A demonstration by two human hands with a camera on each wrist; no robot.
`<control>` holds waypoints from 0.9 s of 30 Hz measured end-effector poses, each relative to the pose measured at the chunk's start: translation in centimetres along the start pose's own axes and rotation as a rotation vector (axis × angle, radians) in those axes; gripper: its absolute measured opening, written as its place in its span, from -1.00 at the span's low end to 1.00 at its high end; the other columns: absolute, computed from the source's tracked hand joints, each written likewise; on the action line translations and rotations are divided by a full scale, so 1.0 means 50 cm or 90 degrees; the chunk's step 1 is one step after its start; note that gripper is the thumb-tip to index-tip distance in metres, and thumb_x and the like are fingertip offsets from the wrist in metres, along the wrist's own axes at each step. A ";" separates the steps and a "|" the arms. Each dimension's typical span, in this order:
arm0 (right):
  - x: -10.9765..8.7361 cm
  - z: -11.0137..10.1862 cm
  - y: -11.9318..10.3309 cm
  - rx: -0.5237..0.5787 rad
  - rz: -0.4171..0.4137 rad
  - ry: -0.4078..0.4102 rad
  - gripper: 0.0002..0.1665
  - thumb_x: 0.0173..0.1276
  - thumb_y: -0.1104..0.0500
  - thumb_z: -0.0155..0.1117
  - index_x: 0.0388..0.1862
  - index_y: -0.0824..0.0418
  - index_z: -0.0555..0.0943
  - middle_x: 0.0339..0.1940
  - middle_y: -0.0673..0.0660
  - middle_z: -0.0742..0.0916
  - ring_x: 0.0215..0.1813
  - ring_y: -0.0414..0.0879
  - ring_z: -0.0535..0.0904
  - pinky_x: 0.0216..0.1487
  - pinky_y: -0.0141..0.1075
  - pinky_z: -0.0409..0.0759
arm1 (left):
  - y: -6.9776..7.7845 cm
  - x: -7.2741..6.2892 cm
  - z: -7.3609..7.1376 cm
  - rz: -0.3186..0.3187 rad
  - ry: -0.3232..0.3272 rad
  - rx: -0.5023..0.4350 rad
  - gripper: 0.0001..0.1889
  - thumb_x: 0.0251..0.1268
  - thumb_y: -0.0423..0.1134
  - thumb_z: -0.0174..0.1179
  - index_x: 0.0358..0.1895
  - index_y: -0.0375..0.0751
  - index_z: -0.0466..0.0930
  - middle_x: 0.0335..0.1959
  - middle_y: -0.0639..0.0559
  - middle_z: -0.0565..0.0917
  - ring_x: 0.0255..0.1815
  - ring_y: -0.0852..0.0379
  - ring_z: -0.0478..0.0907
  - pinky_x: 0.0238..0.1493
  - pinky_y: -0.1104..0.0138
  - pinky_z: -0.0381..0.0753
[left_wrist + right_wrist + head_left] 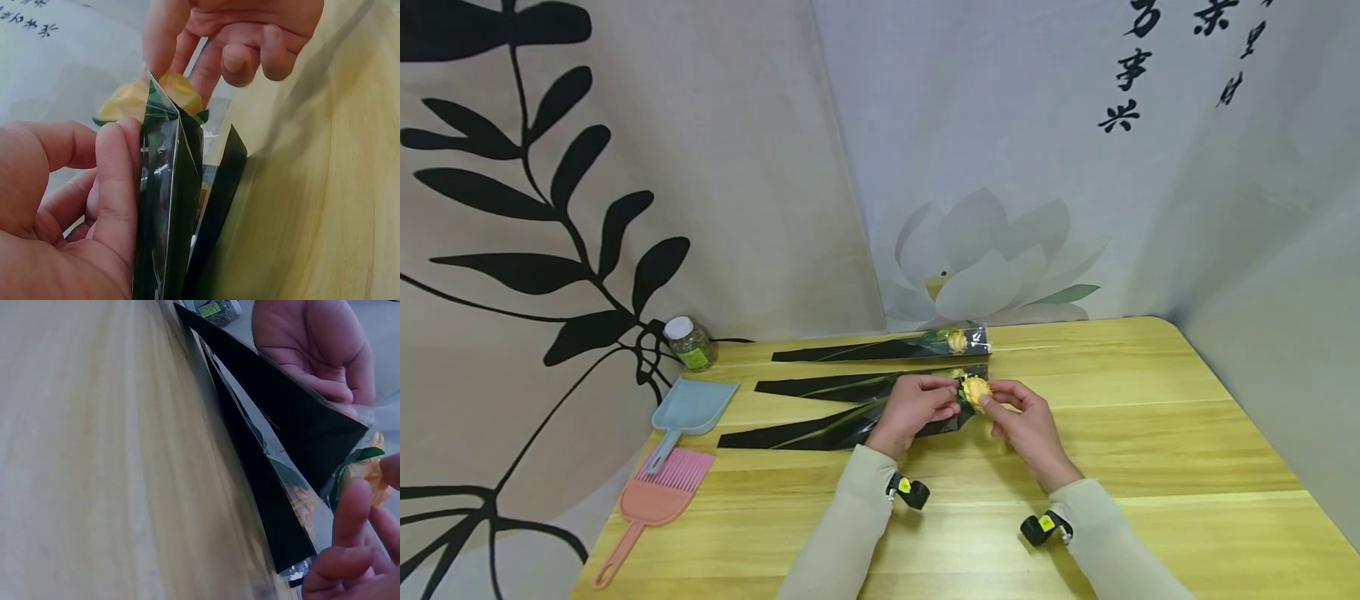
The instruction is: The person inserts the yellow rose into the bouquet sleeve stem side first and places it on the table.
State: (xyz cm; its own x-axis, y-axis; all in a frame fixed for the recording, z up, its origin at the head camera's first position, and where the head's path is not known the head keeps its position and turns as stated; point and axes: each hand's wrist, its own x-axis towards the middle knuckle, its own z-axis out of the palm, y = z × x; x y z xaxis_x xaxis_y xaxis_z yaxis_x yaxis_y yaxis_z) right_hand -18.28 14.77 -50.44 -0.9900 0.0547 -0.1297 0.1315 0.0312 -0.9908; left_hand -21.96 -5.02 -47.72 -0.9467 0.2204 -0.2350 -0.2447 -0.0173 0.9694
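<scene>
A yellow artificial rose [976, 389] stands at the open right end of a black-and-clear flower sleeve [820, 435], the nearest of the sleeves on the table. My right hand [1028, 427] pinches the bloom between thumb and fingers; green leaves [367, 454] show beneath its petals in the right wrist view. My left hand [916, 407] grips the sleeve close behind the bloom. In the left wrist view the sleeve's pointed dark edge [164, 187] rises beside the left fingers and partly covers the rose. The stem runs back inside the sleeve.
Two more sleeved flowers, a middle one [820, 387] and a far one [850, 350], lie behind. At the left are a lidded jar [694, 346], a blue dustpan [697, 407] and a pink hand brush [655, 502]. Curtains back the wooden table [1150, 417].
</scene>
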 end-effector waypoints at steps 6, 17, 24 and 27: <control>-0.002 0.012 0.005 -0.010 -0.010 -0.014 -0.51 0.47 0.07 0.48 0.27 0.22 0.64 -0.01 0.09 0.74 -0.49 -0.13 0.59 -0.55 -0.37 0.51 | -0.004 0.007 0.002 0.009 0.001 -0.006 -0.76 0.45 -0.39 0.32 0.09 -0.37 0.78 -0.21 -0.16 0.84 -0.39 0.25 0.76 -0.24 0.45 0.80; 0.000 0.013 0.006 -0.069 -0.031 -0.038 -0.55 0.48 0.04 0.47 0.25 0.18 0.65 -0.01 0.26 0.77 -0.55 -0.10 0.57 -0.60 -0.34 0.51 | 0.002 0.005 0.002 0.008 0.010 -0.005 -0.80 0.43 -0.38 0.34 0.03 -0.34 0.81 -0.24 -0.13 0.84 -0.40 0.25 0.76 -0.28 0.44 0.79; 0.001 0.010 0.005 -0.178 -0.067 -0.080 -0.51 0.50 -0.10 0.43 0.30 0.05 0.62 -0.07 0.31 0.83 -0.72 -0.09 0.47 -0.70 -0.30 0.46 | 0.007 -0.001 -0.003 0.011 0.012 0.025 -0.80 0.44 -0.33 0.36 0.04 -0.28 0.82 -0.27 -0.09 0.83 -0.41 0.25 0.76 -0.28 0.43 0.79; 0.002 0.012 0.003 -0.201 -0.069 -0.088 -0.54 0.50 -0.06 0.44 0.29 0.02 0.63 -0.11 0.29 0.83 -0.72 -0.13 0.45 -0.71 -0.31 0.45 | 0.009 -0.002 -0.003 0.015 0.012 0.031 -0.80 0.44 -0.34 0.34 0.02 -0.30 0.82 -0.28 -0.08 0.83 -0.40 0.26 0.75 -0.28 0.44 0.79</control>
State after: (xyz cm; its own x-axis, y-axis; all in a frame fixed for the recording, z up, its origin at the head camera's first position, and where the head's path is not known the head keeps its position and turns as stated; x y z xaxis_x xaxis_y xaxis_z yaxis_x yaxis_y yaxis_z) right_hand -18.40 14.20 -50.65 -0.9937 -0.0999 -0.0501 0.0136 0.3368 -0.9415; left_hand -22.02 -5.22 -47.26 -0.9559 0.2027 -0.2123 -0.2117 0.0248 0.9770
